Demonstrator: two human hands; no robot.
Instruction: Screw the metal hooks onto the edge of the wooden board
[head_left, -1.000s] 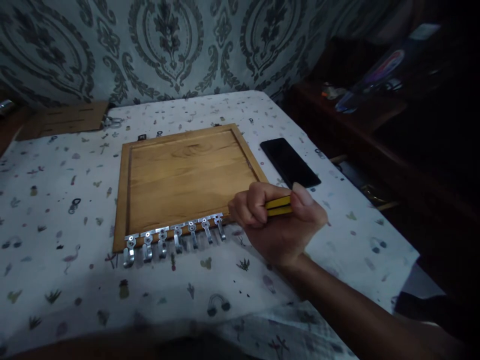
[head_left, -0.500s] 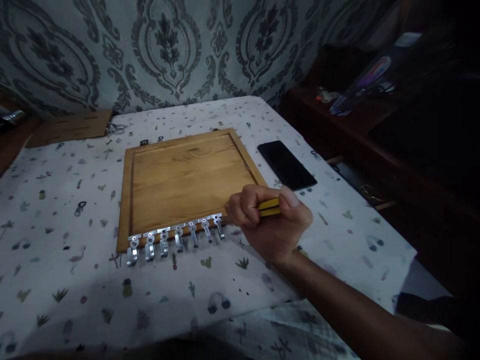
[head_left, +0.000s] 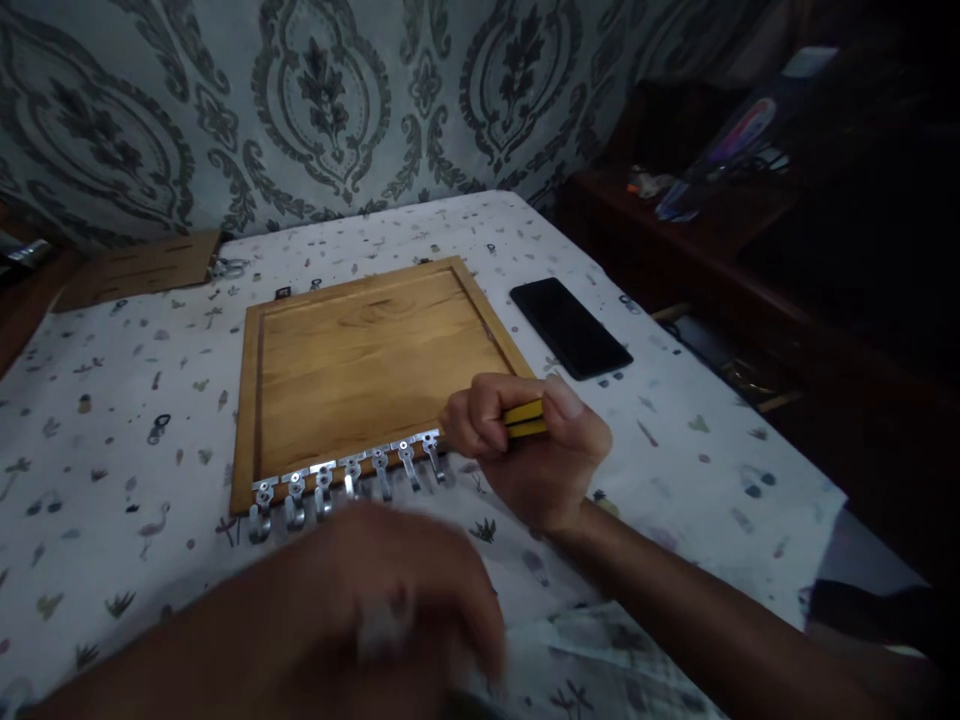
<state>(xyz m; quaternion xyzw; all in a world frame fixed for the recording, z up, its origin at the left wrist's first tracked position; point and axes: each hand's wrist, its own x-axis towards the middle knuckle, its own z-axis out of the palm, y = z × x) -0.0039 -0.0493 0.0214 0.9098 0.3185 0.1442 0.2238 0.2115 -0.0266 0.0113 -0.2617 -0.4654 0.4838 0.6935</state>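
My right hand [head_left: 536, 455] is closed around a yellow and black handle [head_left: 525, 418] at the near right corner of a framed wooden board [head_left: 367, 365]. The tool's tip is hidden by my fingers. Several metal hooks [head_left: 381, 470] are lined up along the board's near edge, hanging over it. Lower in the view, my left hand [head_left: 390, 590] is smeared by motion, in front of the hooks. Something small and pale shows at its fingers, too blurred to make out.
A black phone [head_left: 571, 328] lies right of the board on the patterned tablecloth [head_left: 675, 440]. Brown cardboard [head_left: 139, 268] and scissors [head_left: 229, 267] are at the back left. A plastic bottle [head_left: 720, 150] stands beyond the table at the right.
My left hand has come into view from the lower left. My right hand keeps its hold on the handle beside the board. The view has shifted slightly.
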